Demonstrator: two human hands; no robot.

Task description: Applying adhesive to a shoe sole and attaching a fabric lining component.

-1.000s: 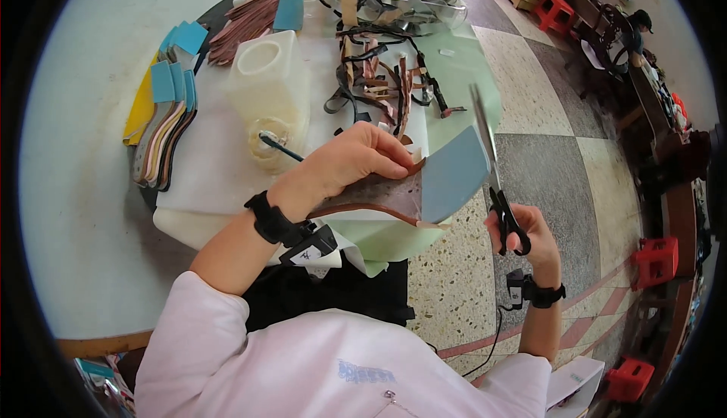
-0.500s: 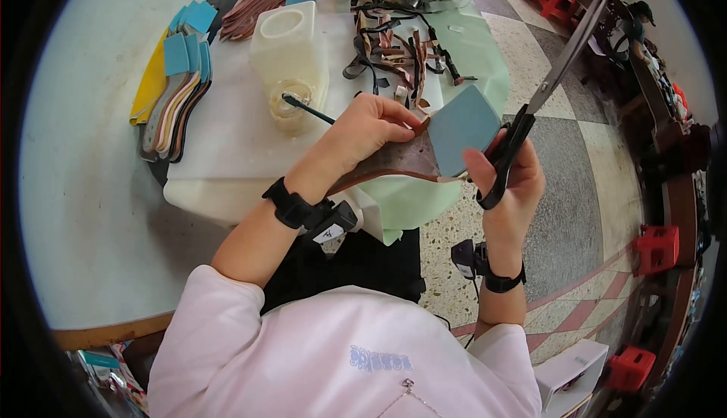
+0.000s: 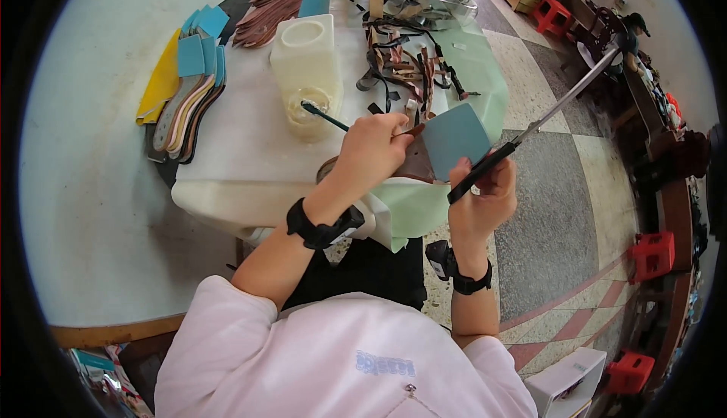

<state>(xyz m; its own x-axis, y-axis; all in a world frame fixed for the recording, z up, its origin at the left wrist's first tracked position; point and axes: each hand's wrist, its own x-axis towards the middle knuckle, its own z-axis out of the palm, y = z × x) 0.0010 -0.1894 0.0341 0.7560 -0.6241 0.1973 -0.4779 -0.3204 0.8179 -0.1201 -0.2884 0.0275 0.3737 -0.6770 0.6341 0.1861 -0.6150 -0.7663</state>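
The white-covered worktop [image 3: 235,145] is the largest thing here, with a pale green sheet [image 3: 477,62] draped along its right edge and hanging off the near right corner. Inward from there, towards the far edge, dark and tan scraps [image 3: 397,62] lie tangled. A translucent plastic container [image 3: 307,58] sits between the left and right edges. Blue-tipped, layered pieces [image 3: 185,115] are stacked at the left edge, and reddish-brown strips [image 3: 269,17] are bundled at the far left.

The brown piece with a blue end [image 3: 457,141] is held up at the near right corner. The left hand [image 3: 375,145] has thumb and fingers pinched on its brown edge. It looks light and thin: the brown part probably bends easily, while the flat blue end seems stiffer. The brown edge looks the better place to grip, leaving the blue face unmarked.

The right hand [image 3: 485,194] is closed round the black handles of scissors [image 3: 522,139], blades apparently together and pointing past the right edge. Its thumb is by the blue end; whether they touch, I cannot tell. Smallest is a dark, slim stick [image 3: 327,116] leaning from the container's mouth.
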